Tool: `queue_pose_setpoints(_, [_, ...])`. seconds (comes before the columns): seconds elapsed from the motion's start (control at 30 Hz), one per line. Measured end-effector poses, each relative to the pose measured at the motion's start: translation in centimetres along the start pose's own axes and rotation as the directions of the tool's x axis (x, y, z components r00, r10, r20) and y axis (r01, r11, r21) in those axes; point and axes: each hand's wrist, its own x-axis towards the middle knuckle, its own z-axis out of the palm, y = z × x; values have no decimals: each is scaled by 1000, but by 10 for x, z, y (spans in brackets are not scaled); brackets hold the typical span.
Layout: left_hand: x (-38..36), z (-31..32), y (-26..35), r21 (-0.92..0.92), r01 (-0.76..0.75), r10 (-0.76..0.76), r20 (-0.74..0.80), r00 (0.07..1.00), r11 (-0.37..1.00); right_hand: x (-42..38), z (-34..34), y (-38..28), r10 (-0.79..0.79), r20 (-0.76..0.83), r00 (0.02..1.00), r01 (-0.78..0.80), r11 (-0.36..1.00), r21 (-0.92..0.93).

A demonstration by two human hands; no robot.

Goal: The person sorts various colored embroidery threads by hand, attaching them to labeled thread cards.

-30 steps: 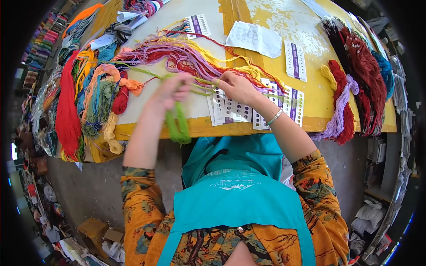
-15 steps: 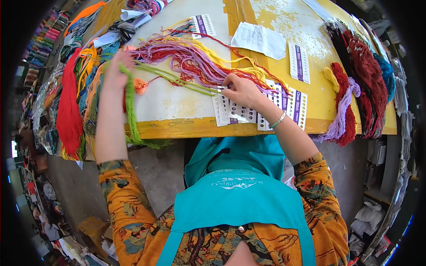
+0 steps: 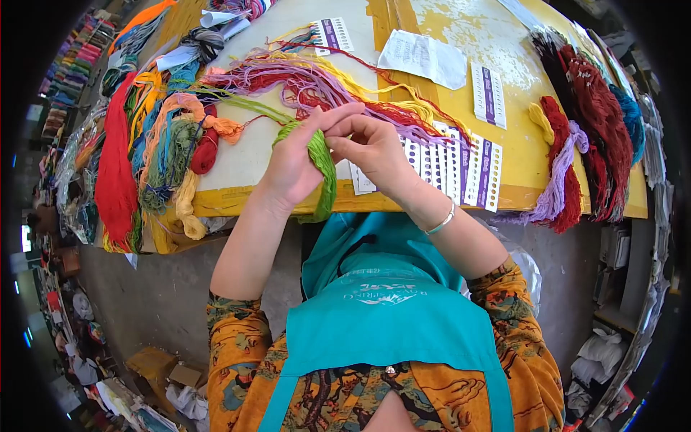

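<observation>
My left hand [image 3: 294, 160] is closed round a bright green skein of embroidery thread [image 3: 322, 169], whose lower end hangs at the table's front edge. Close against it, my right hand [image 3: 376, 150] has thumb and forefinger pinched together; what lies between them is too small to make out. Green strands run from the left hand to the upper left. Beyond both hands spread loose purple, red and yellow threads [image 3: 317, 83]. White thread cards [image 3: 453, 162] with rows of holes and purple labels lie beside my right hand, partly under the threads.
Hanks of coloured thread [image 3: 119, 165] hang over the table's left edge. More dark red hanks [image 3: 594, 122] and a lilac hank [image 3: 558, 173] drape over the right side. A sheet of paper [image 3: 423, 59] and other cards [image 3: 489, 97] lie further back on the table [image 3: 252, 198].
My left hand has come right and towards me from the far-left hanks, bringing the green skein. My right hand has shifted slightly left, off the cards, to meet it.
</observation>
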Motion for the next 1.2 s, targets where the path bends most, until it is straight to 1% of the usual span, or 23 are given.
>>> queue_pose_setpoints(0.07, [-2,0,-5,45,21,-20,-38,999,999,-6,1,-1,104,-6,995,-102,985,140])
queue_pose_setpoints(0.1, [-4,-2,-6,45,20,-19,-41,999,999,-9,3,0,128,-27,991,-118,964,240])
queue_pose_setpoints(0.13, [-6,-3,-7,54,36,-33,-49,998,998,-9,2,2,129,-25,991,-119,963,241])
queue_pose_setpoints(0.2, [-9,-6,-7,65,52,-49,-53,997,997,-10,-2,5,231,-12,973,-196,852,486])
queue_pose_setpoints(0.23, [-10,-7,-7,40,57,-55,-45,997,998,-11,-3,3,213,-12,977,-173,828,534])
queue_pose_setpoints(0.27, [-11,-8,-7,16,62,-62,-36,997,998,-11,-3,2,211,-15,977,-170,828,534])
queue_pose_setpoints(0.33, [-11,-1,-10,31,47,-45,-65,997,998,-12,-1,-1,217,-22,976,-195,915,355])
queue_pose_setpoints(0.37, [-11,1,-11,46,29,-24,-96,995,999,-16,6,-3,175,-49,983,-153,941,301])
queue_pose_setpoints(0.5, [-10,0,-15,130,33,-28,-47,999,991,-18,9,7,238,-44,970,-219,941,258])
queue_pose_setpoints(0.57, [-10,-6,-15,85,39,-36,-32,999,996,-18,6,11,283,-47,958,-227,847,480])
queue_pose_setpoints(0.6, [-11,-11,-16,86,39,-36,-33,999,996,-18,5,8,283,-46,958,-227,847,481])
queue_pose_setpoints(0.67, [-14,-21,-15,-20,31,-32,-36,999,999,-18,0,0,272,-56,961,-184,774,606])
queue_pose_setpoints(0.7, [-15,-21,-15,-20,33,-34,-35,999,999,-18,-1,1,271,-46,961,-181,749,638])
queue_pose_setpoints(0.73, [-16,-21,-14,-21,16,-18,-93,996,1000,-18,-4,3,271,-48,961,-180,749,638])
queue_pose_setpoints(0.77, [-18,-20,-13,-21,-2,-1,-151,989,1000,-18,-7,5,249,10,968,-192,719,668])
queue_pose_setpoints(0.8, [-19,-14,-12,-21,-3,0,-150,989,1000,-18,-10,6,222,69,972,-207,688,696])
queue_pose_setpoints(0.83, [-20,-6,-9,-3,-8,7,-166,986,1000,-17,-10,8,222,71,973,-207,688,696])
queue_pose_setpoints(0.9, [-21,-1,-9,14,-14,16,-184,983,1000,-17,-10,9,178,31,984,-161,787,596])
queue_pose_setpoints(0.93, [-21,-1,-9,61,-37,49,-204,978,997,-17,-9,9,178,33,984,-162,787,595])
queue_pose_setpoints(1.0, [-22,-4,-10,109,-59,82,-222,972,992,-16,-7,5,181,-22,983,-148,861,487])
queue_pose_setpoints(1.07, [-22,-12,-13,208,-59,104,-214,971,976,-16,-5,3,176,-28,984,-146,887,438])
queue_pose_setpoints(1.1, [-21,-13,-14,208,-60,105,-214,971,976,-16,-4,2,169,-33,985,-144,911,386])
queue_pose_setpoints(1.2, [-20,-10,-15,209,-93,138,-213,967,973,-16,-1,1,170,-49,984,-142,923,358])
